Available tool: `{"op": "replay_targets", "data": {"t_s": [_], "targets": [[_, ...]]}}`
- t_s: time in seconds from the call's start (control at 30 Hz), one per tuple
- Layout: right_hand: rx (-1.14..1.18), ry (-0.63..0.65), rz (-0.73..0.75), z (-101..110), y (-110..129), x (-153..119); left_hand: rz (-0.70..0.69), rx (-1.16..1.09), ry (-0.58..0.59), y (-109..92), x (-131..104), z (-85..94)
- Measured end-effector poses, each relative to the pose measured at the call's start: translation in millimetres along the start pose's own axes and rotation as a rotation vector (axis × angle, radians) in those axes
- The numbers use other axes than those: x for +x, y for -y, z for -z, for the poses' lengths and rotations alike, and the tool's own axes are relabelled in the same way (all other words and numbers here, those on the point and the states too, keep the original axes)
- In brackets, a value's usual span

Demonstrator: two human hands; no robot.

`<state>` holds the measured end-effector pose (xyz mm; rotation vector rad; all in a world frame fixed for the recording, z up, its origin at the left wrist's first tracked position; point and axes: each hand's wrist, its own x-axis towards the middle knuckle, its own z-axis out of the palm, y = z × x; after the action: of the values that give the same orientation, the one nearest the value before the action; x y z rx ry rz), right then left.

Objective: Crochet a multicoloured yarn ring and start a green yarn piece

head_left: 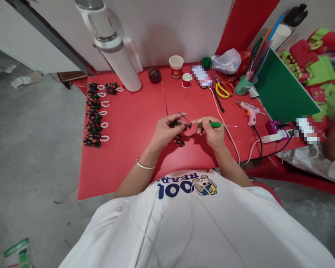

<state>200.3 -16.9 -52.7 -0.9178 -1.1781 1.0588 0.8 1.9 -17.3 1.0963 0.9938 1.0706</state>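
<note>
My left hand (169,130) pinches a small dark multicoloured crochet piece (179,141), whose curled end hangs below the fingers. My right hand (212,133) grips a crochet hook (214,125) by its green handle. The hook's thin metal tip points left and meets the crochet piece at my left fingertips; a second metal end sticks out to the right. A strand of yarn (164,96) runs from my left hand up toward the multicoloured yarn ball (154,75) at the back of the table. Fingers hide part of the stitches.
Several crocheted pieces with white bead loops (92,140) line the red table's (114,167) left side. Behind stand a white flask (123,67) and a paper cup (176,66). To the right lie scissors (222,90), a glue gun (250,113), cords and a purple power strip (276,128).
</note>
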Motion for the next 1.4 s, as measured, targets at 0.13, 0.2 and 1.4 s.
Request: {"op": "replay_targets", "data": {"t_s": [0.13, 0.2, 1.4], "targets": [[-0.031, -0.022, -0.053, -1, 1, 0, -0.006, -0.033, 0.026, 3, 3, 1.2], [-0.051, -0.027, -0.064, -4, 4, 2, -0.01, -0.06, 0.045, 4, 7, 1.4], [-0.016, 0.282, 0.051, -54, 64, 109, -0.311, -0.055, -0.041, -70, 70, 35.6]]}}
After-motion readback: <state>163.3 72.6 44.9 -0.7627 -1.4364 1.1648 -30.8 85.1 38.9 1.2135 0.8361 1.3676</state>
